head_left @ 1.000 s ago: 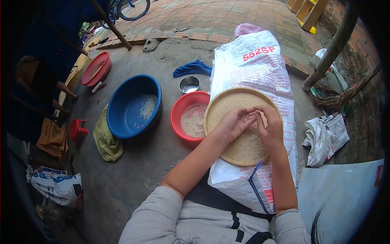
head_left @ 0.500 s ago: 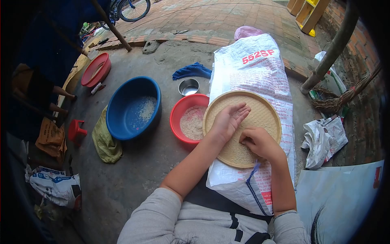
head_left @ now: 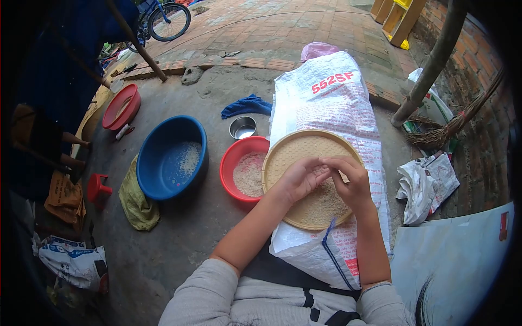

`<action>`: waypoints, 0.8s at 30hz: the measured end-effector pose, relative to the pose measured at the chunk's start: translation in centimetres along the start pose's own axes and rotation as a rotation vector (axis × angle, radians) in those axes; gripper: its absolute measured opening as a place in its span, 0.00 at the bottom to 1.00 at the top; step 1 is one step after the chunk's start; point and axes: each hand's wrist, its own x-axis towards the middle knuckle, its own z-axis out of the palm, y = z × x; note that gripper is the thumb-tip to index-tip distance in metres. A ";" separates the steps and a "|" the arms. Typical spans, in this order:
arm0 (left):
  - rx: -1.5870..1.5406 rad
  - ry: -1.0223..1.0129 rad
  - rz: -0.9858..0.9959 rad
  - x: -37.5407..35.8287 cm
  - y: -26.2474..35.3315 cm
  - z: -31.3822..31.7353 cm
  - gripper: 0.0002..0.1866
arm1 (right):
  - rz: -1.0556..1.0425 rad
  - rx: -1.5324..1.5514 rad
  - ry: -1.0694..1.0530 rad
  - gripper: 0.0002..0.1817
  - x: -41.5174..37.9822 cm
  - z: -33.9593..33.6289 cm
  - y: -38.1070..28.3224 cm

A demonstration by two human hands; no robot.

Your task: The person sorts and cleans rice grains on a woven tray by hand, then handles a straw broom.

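Note:
A round woven bamboo tray (head_left: 283, 146) with rice grains (head_left: 326, 204) spread over it rests on a white printed sack (head_left: 356, 122). Above the tray my left hand (head_left: 304, 178) is turned palm up, its fingers extended and slightly cupped. My right hand (head_left: 350, 183) meets its fingertips, thumb and fingers bent together in a pinch. Whatever may be between those fingers is too small to make out. Left of the tray, partly under its rim, stands a red basin (head_left: 225, 176) with rice in it.
Farther left is a large blue tub (head_left: 149, 168) with some grains inside. A metal bowl (head_left: 242, 128) and blue cloth (head_left: 247, 105) lie ahead. A red stool (head_left: 99, 189) stands left; a wooden pole (head_left: 429, 76) and crumpled sacks (head_left: 427, 187) are on the right.
My right hand has risen from the rice on the tray to my left hand's fingertips. The whole view has shifted slightly, so things sit lower and farther left.

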 end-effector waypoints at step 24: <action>0.034 0.177 0.050 -0.1 0.5 0.7 0.19 | 0.257 0.015 0.034 0.04 -0.5 0.4 -0.3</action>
